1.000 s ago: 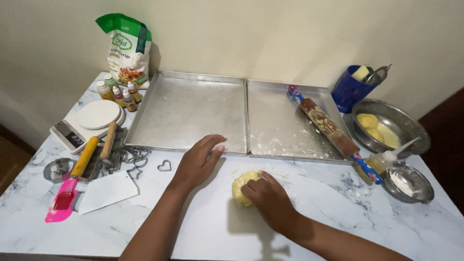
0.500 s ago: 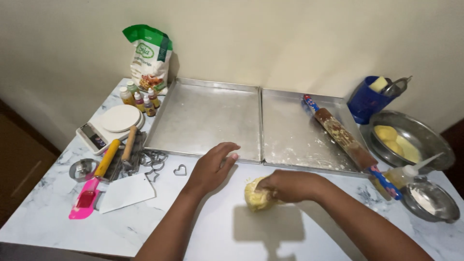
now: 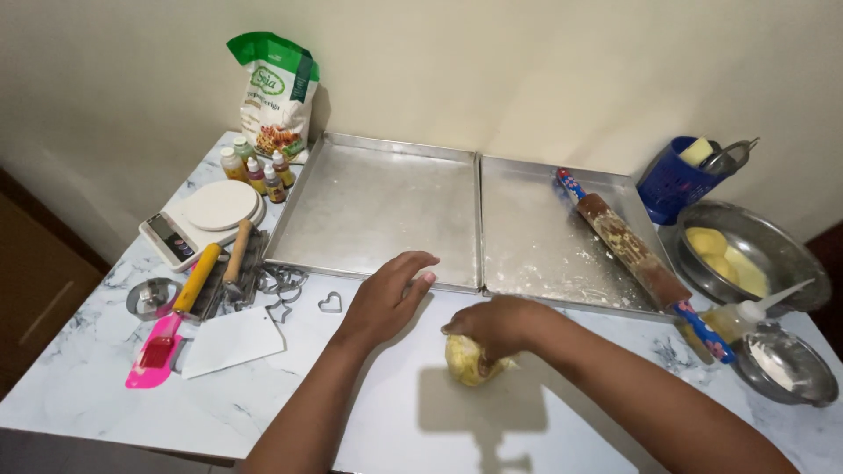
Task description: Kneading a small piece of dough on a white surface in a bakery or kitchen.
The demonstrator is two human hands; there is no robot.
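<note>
The right hand [image 3: 496, 326] gripped the yellow dough ball [image 3: 467, 362] on the marble counter [image 3: 263, 386], just in front of the two baking trays [image 3: 378, 211]. The left hand [image 3: 386, 294] lay open and empty beside the dough, fingertips touching the nearer tray's front edge.

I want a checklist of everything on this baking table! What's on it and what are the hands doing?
Surface: white marble-look table, some flour dust.
Job's things: yellow dough lump lying on the table.
Clutter: two metal trays, rolling pin across the right tray, flour bag, small colouring bottles, kitchen scale, pink spatula, heart cutter, white scraper, metal bowl with more dough, blue cup, squeeze bottle.
Grips: right hand pressing on the dough; left hand flat on the table beside it, holding nothing.
Cables: nothing seen.
Surroundings: plain cream wall, wooden furniture at left.
</note>
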